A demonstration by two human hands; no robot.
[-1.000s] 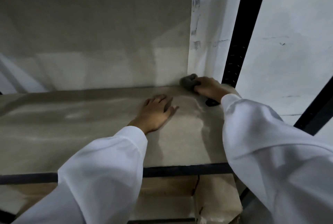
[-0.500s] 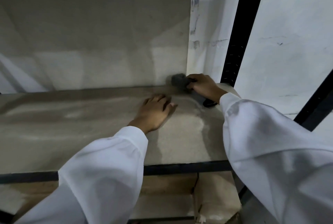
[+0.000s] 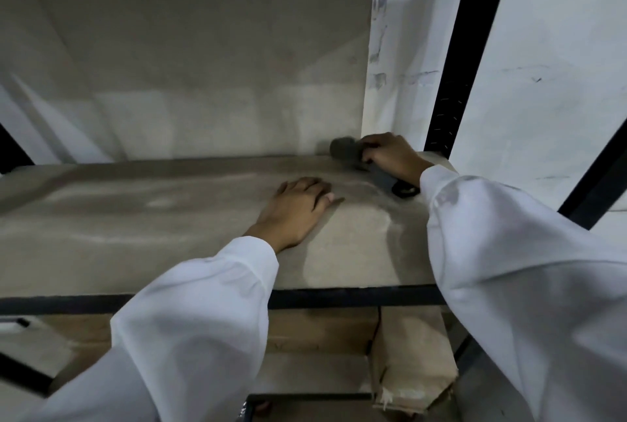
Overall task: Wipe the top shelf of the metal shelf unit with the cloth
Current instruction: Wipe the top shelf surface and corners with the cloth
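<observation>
The dusty beige shelf board (image 3: 142,218) of the black metal shelf unit fills the middle of the view. My right hand (image 3: 390,153) grips a dark grey cloth (image 3: 346,149) and presses it against the board at the far right back corner, by the wall. A tail of the cloth trails under my wrist. My left hand (image 3: 295,207) rests flat on the board, fingers straight, a little left of and nearer than the cloth. A paler wiped patch lies between my two arms.
A black upright post (image 3: 461,58) stands just right of my right hand. The black front rail (image 3: 339,297) edges the board. Below it sits a cardboard box (image 3: 410,357) on a lower shelf. White walls close off the back and right.
My right hand has slid the cloth left along the back edge and a little farther into the corner. My left hand has stayed flat in the same place.
</observation>
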